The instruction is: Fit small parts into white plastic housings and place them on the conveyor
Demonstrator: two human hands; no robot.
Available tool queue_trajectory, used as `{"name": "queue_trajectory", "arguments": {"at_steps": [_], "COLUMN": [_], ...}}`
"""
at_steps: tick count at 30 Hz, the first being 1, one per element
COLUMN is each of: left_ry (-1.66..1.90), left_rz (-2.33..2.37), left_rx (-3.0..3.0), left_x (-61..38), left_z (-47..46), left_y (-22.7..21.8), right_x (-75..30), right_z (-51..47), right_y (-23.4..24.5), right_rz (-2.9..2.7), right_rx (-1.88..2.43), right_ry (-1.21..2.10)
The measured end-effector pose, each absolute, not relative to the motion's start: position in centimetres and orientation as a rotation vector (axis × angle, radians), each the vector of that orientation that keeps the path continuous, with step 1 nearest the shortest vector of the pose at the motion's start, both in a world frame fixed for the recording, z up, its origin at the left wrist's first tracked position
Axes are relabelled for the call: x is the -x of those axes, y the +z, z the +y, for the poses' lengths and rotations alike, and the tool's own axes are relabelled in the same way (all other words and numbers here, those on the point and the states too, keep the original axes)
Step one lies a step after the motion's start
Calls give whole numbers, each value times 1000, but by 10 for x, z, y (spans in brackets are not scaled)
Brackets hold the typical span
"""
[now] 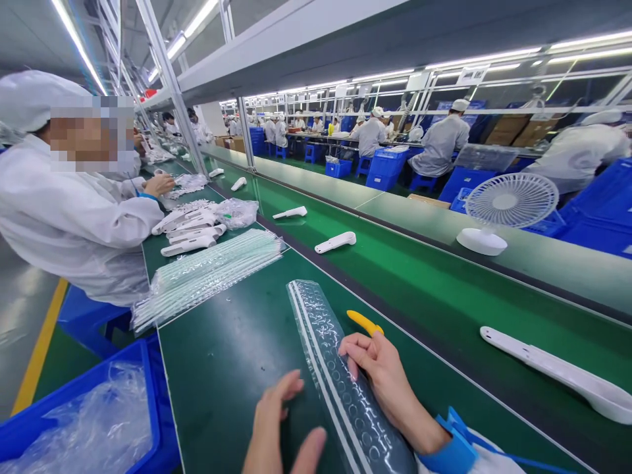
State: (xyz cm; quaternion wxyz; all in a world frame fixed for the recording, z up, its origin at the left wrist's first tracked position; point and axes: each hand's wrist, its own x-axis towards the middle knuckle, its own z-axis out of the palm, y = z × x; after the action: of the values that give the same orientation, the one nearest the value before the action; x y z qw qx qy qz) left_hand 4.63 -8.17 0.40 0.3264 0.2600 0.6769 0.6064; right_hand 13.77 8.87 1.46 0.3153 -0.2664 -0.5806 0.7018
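My right hand [382,382] rests on a long clear plastic strip of small round parts [323,336] that lies on the green worktable [232,355]. Its fingers are curled on the strip and hold a yellow tool [364,322] whose tip points away from me. My left hand [281,428] hovers open just left of the strip's near end, with nothing in it. A blue cuff [454,447] shows at my right wrist.
A stack of bagged strips [207,273] lies further up the table. White handheld casings [567,375] [336,241] ride the green conveyor on the right. A co-worker in white [74,217] sits at left. A blue bin with plastic [83,421] is at lower left; a white fan [508,204] stands beyond the belt.
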Motion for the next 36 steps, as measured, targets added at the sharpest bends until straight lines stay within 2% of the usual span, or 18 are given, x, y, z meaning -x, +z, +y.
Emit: {"name": "queue_trajectory", "arguments": {"at_steps": [6,11,13,16,20,22,28,36], "left_ry": [1481,1596,1616,1632,1635,1628,1593,1563], "left_rz": [1084,1114,1188,1323,1403,1417,1469,1526], "left_rx": [-195,-208,-228,-274,-376,-423,-500,-565], "left_x": [-48,-54,-51,-46,-43,-43,-40,-45], "left_z": [-59,-43,-43,-47,-50,-50,-49,-50], "left_y": [26,33,28,17,9,8,8,7], "right_x": [-140,-142,-143,-147,-154,-156,-155,-152], "right_z": [87,82,82,78,65,57,50,50], "right_y": [24,21,20,24,33,35,33,32], "right_rz": [-1582,-1654,-1703,-1835,-2164,-2269,-2417,-2474], "right_rx": [629,674,770,841,529,418,428,456], "right_ry": [2002,1975,1836,1433,843,662,549,587]}}
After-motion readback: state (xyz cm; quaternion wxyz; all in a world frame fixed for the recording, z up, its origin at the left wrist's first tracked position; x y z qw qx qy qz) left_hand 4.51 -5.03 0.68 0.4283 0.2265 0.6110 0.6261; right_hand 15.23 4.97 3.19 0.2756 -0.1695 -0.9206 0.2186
